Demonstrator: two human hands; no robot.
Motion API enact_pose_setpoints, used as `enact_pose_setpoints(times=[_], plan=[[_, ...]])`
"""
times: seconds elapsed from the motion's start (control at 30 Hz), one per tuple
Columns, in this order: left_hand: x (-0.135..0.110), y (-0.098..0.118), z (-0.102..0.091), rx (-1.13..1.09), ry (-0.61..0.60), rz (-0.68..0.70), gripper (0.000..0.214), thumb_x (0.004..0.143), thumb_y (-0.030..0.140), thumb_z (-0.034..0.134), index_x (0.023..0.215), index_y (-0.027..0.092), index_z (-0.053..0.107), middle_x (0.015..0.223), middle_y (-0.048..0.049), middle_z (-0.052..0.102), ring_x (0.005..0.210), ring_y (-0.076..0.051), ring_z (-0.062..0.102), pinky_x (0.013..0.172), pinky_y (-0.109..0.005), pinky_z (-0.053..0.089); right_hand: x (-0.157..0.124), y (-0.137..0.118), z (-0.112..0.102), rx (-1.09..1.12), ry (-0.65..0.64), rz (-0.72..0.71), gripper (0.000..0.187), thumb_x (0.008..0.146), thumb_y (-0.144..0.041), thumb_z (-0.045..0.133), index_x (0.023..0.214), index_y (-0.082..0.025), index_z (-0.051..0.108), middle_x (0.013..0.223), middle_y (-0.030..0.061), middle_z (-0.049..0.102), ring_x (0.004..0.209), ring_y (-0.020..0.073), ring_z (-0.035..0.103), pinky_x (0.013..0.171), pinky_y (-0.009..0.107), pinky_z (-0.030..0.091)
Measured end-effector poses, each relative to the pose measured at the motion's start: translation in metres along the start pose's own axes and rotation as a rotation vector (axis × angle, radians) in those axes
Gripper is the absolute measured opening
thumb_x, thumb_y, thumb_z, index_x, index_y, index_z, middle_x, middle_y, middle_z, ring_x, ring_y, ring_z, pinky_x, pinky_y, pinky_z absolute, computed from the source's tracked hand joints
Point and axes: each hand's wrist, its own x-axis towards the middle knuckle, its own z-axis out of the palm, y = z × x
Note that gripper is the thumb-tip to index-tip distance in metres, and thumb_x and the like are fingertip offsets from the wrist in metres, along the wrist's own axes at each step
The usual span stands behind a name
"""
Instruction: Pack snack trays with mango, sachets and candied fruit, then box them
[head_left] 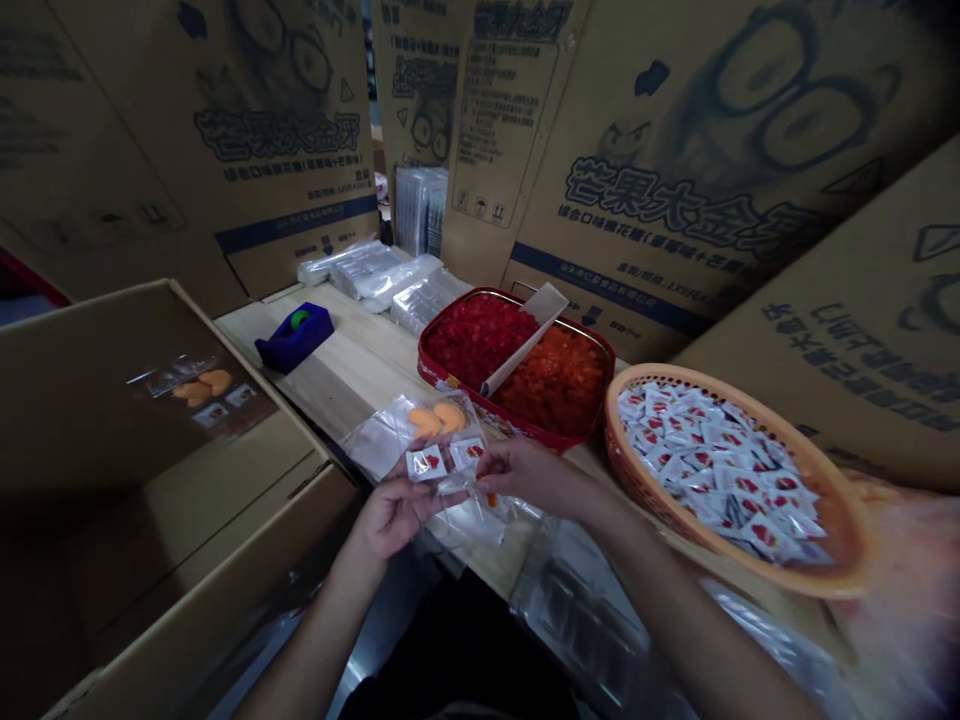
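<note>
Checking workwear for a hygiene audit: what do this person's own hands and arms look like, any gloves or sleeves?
The left hand and right hand are bare: no gloves, and no ring, watch or bracelet shows. The left forearm and right forearm are bare too, with no sleeve in view down to the frame's edge. Dark clothing shows between them, too dim to make out further.
</note>
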Motion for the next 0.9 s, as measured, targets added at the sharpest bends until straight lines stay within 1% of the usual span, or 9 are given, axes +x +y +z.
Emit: enact_pose_setpoints(times=[0.13,0.27,0.33,0.4,0.47,0.53,0.63,0.73,0.9], plan=[[0.002,0.002,-0.001,0.007,0.022,0.027,0.075,0.063,-0.008,0.044,0.129,0.028,0.040,0.104,-0.0025,0.065,0.100,-0.022,0.058,0.098,-0.058,0.030,0.001,0.000,-0.004,-0.141,0.094,-0.046,0.015,0.072,-0.026,0.056,0.067,-0.014,0.063,0.063,0.0000,0.061,0.059,0.0120,0.052,0.053,0.021,0.037],[0.002,0.002,0.000,0.003,0.030,0.022,0.072,0.064,-0.007,0.044,0.127,0.027,0.042,0.108,-0.0041,0.064,0.105,-0.024,0.055,0.097,-0.059,0.030,0.026,-0.012,-0.037,-0.330,0.479,-0.156,0.013,0.076,-0.020,0.051,0.076,-0.016,0.064,0.077,0.0020,0.064,0.071,0.0126,0.057,0.064,0.021,0.041],[0.002,0.003,-0.001,-0.009,0.043,0.026,0.072,0.063,-0.007,0.045,0.126,0.027,0.044,0.107,-0.0037,0.064,0.105,-0.025,0.055,0.097,-0.060,0.030,0.052,-0.019,-0.055,-0.556,0.546,-0.126,0.016,0.079,-0.016,0.048,0.085,-0.016,0.063,0.088,0.0043,0.065,0.082,0.0129,0.058,0.072,0.021,0.041],[0.002,0.003,-0.003,-0.029,0.060,0.038,0.072,0.063,-0.007,0.045,0.125,0.028,0.045,0.104,-0.0027,0.065,0.104,-0.025,0.055,0.097,-0.061,0.029,0.082,-0.025,-0.069,-0.777,0.437,-0.031,0.021,0.081,-0.015,0.047,0.095,-0.017,0.062,0.098,0.0057,0.064,0.091,0.0137,0.057,0.077,0.021,0.041],[0.003,0.003,-0.005,-0.041,0.071,0.048,0.071,0.062,-0.008,0.046,0.124,0.028,0.047,0.103,-0.0022,0.065,0.106,-0.025,0.055,0.097,-0.061,0.029,0.112,-0.028,-0.076,-0.881,0.282,0.046,0.023,0.076,-0.015,0.054,0.097,-0.018,0.063,0.099,0.0068,0.065,0.093,0.0170,0.058,0.077,0.023,0.042],[0.003,0.003,-0.006,-0.043,0.081,0.054,0.070,0.062,-0.008,0.046,0.122,0.028,0.049,0.104,-0.0024,0.065,0.105,-0.025,0.055,0.097,-0.061,0.029,0.138,-0.029,-0.076,-0.908,0.165,0.101,0.031,0.064,-0.011,0.064,0.094,-0.017,0.066,0.095,0.0090,0.067,0.089,0.0215,0.061,0.073,0.026,0.044],[0.005,0.004,-0.007,-0.039,0.090,0.044,0.068,0.062,-0.008,0.047,0.121,0.027,0.051,0.101,-0.0024,0.066,0.098,-0.023,0.058,0.097,-0.061,0.030,0.163,-0.027,-0.068,-0.930,0.046,0.167,0.045,0.054,-0.004,0.068,0.097,-0.016,0.066,0.095,0.0116,0.068,0.083,0.0245,0.063,0.067,0.027,0.046],[0.007,0.005,-0.008,-0.027,0.093,0.045,0.068,0.062,-0.008,0.047,0.120,0.027,0.051,0.094,-0.0017,0.068,0.096,-0.023,0.059,0.096,-0.060,0.031,0.172,-0.022,-0.063,-0.928,0.016,0.186,0.041,0.054,-0.002,0.065,0.094,-0.013,0.067,0.092,0.0142,0.068,0.081,0.0249,0.064,0.064,0.026,0.047],[0.008,0.009,-0.004,-0.004,0.089,0.058,0.068,0.063,-0.008,0.045,0.122,0.026,0.049,0.093,-0.0016,0.068,0.099,-0.023,0.058,0.097,-0.060,0.030,0.166,-0.011,-0.065,-0.887,0.102,0.140,0.023,0.064,-0.001,0.058,0.083,-0.009,0.069,0.090,0.0185,0.067,0.084,0.0239,0.063,0.066,0.025,0.045]])
